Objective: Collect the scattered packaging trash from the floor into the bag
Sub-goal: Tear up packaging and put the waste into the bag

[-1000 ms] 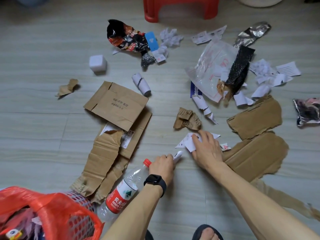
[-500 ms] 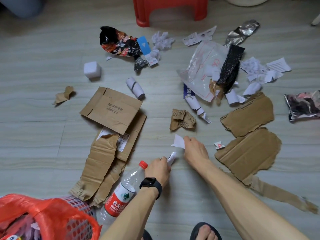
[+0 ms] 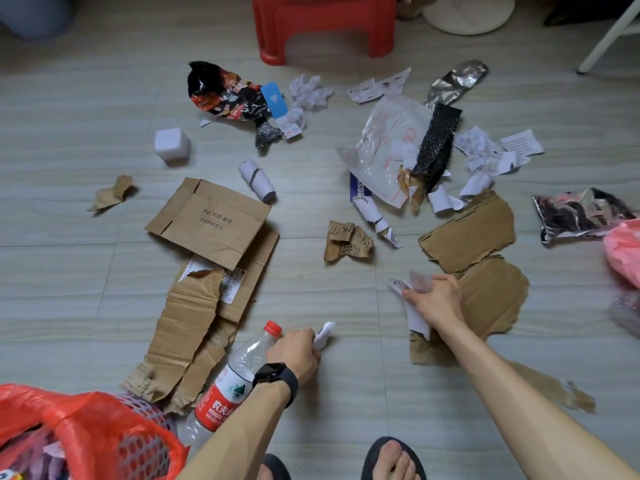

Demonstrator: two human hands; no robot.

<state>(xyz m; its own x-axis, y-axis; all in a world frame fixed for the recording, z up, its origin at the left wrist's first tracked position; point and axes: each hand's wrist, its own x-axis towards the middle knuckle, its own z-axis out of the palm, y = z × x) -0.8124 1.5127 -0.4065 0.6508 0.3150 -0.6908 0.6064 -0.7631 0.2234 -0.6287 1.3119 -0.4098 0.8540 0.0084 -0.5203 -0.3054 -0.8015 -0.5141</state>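
Note:
Packaging trash lies scattered over the grey floor. My right hand [image 3: 434,301] is closed on several white paper scraps [image 3: 414,313] just left of a torn cardboard sheet [image 3: 491,299]. My left hand [image 3: 296,351], with a black watch on the wrist, grips a small white paper scrap [image 3: 323,333] beside a plastic water bottle [image 3: 230,386] with a red cap. The red plastic bag [image 3: 79,427], lined into a mesh basket, stands at the bottom left with trash inside. A crumpled brown cardboard piece [image 3: 348,241] lies ahead of both hands.
Flat cardboard pieces [image 3: 211,220] lie at left, another cardboard piece [image 3: 467,233] at right. Further out are a snack wrapper [image 3: 225,93], a clear plastic bag [image 3: 384,147], a paper roll [image 3: 258,180], a white cube [image 3: 171,144] and a foil wrapper [image 3: 581,213]. A red stool [image 3: 322,26] stands behind. My sandalled foot [image 3: 393,460] is below.
My right hand has shifted to the right, towards the torn cardboard, and now holds more white scraps lifted off the floor. My left hand has stayed by the bottle with its scrap.

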